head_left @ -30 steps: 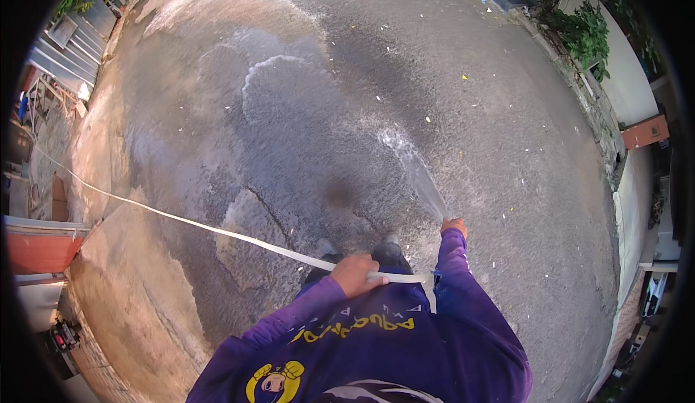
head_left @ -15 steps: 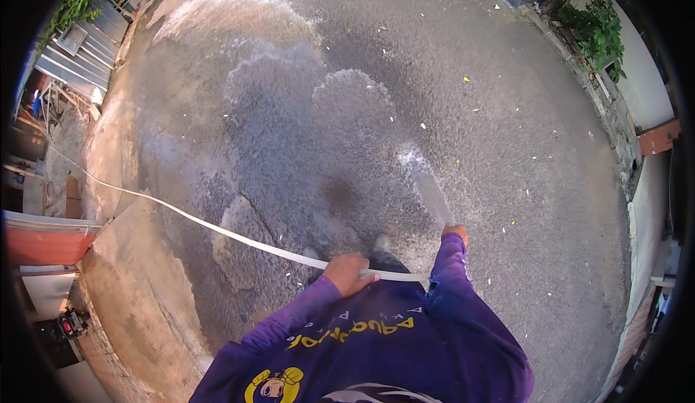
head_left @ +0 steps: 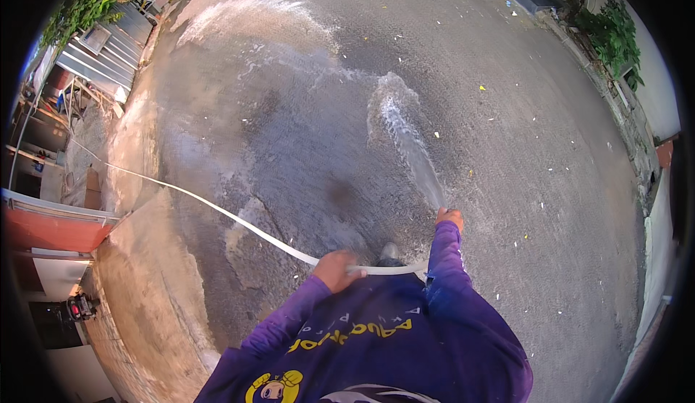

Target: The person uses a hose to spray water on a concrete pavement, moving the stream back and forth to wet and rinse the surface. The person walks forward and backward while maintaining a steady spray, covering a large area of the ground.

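A pale garden hose runs in from the left, passes in front of my waist and goes behind my right sleeve. My left hand is closed round it near my middle. Held out ahead, my right hand is closed at the hose's outlet end; the fingers largely cover that end. From there a broad jet of water shoots forward and splashes on the road. Dark wet ground and a foamy edge spread ahead and to the left. One shoe shows below the hose.
The grey asphalt road is dotted with small leaves and bits of litter. On the left are a tan concrete strip, a corrugated metal fence and a parked motorbike. A kerb and wall with a green shrub line the right.
The water jet now reaches farther ahead, and the splash has moved forward and slightly left. My right hand has risen a little. One shoe shows now where two did before.
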A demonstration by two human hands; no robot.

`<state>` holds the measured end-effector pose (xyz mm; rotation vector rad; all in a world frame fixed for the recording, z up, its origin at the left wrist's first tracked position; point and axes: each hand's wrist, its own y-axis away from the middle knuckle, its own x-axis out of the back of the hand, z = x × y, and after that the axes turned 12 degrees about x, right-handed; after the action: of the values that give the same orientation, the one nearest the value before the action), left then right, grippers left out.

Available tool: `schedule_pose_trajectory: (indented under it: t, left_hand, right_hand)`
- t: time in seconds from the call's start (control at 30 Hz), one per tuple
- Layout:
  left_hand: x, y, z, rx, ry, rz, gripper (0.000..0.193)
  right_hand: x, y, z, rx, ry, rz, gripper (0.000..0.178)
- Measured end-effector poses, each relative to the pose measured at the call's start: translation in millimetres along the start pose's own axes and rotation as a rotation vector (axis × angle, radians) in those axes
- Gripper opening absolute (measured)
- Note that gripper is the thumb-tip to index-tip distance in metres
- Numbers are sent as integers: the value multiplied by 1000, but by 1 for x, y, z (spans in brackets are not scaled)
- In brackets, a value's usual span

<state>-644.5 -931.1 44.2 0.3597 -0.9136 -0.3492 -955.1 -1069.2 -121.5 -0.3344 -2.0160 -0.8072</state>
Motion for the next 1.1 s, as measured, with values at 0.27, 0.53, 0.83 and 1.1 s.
schedule_pose_trajectory:
  t: [0.27, 0.53, 0.83, 1.1]
  left_hand:
    - [-7, 11, -28, 10, 61, 53, 41]
    - [-15, 17, -30, 40, 79, 55, 41]
    - [-18, 25, -40, 16, 51, 35, 41]
    - [-17, 29, -37, 19, 30, 33, 42]
  right_hand:
    - [-14, 4, -28, 165, 12, -31, 44]
    - [-25, 1, 3, 87, 158, 63, 46]
    - [-31, 7, 10, 270, 131, -143, 46]
    - [-42, 18, 42, -28, 155, -55, 53]
